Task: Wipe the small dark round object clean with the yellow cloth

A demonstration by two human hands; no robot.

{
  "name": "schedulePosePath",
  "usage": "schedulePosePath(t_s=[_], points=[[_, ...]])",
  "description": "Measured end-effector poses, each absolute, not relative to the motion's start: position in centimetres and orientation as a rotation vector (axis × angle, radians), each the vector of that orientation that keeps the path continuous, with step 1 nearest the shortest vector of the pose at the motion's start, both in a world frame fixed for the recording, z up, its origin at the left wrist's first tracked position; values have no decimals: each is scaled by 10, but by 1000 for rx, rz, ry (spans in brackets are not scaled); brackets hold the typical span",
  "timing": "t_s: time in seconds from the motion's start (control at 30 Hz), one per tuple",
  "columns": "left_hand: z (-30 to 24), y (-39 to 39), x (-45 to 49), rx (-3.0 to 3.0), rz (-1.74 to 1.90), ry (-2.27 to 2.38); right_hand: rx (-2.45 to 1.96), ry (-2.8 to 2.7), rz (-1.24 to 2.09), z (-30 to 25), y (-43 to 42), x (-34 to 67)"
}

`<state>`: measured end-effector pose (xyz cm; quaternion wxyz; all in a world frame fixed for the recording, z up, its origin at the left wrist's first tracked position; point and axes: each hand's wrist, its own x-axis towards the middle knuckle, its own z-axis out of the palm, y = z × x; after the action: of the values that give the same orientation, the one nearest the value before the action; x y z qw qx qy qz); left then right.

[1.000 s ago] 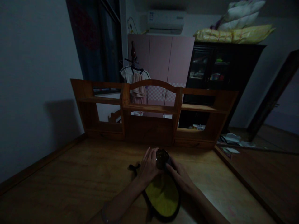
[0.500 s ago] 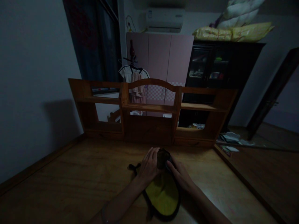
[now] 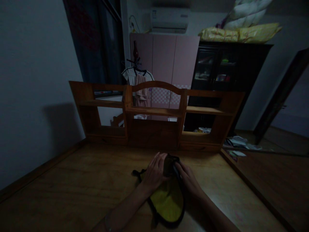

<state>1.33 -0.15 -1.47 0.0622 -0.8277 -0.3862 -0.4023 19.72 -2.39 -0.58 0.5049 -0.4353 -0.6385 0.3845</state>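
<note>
A yellow fabric pouch-like item (image 3: 169,203) with black edging lies on the wooden tabletop (image 3: 72,180), its rounded end toward me. Its far end is raised between my two hands, where a dark opening shows. My left hand (image 3: 155,169) is closed on the left side of that raised end, fingers pointing away from me. On the other side my right hand (image 3: 189,178) pinches the dark rim, with the thumb along the top edge. A black strap end sticks out to the left of the fabric. Whatever is inside the opening is too dark to make out.
A low wooden shelf unit (image 3: 154,111) with open compartments stands along the far edge of the table. At the left is a white wall (image 3: 36,80). A raised wooden edge (image 3: 251,183) borders the right side, with the floor beyond it.
My right hand has shifted slightly, and its thumb has moved along the rim. The raised opening looks narrower and tilted differently. My left hand stays nearly in place.
</note>
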Motion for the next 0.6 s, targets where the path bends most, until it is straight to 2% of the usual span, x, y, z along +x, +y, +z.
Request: schedulePosePath(t_s=[0.2,0.6], points=[[-13,-4,14,-2488,-1270,-1111,-978,-1326,1378,-3,-17,198],[-18,0,13,-2606,-1321,-1080,-919,-1415,1269,-1,-19,191]])
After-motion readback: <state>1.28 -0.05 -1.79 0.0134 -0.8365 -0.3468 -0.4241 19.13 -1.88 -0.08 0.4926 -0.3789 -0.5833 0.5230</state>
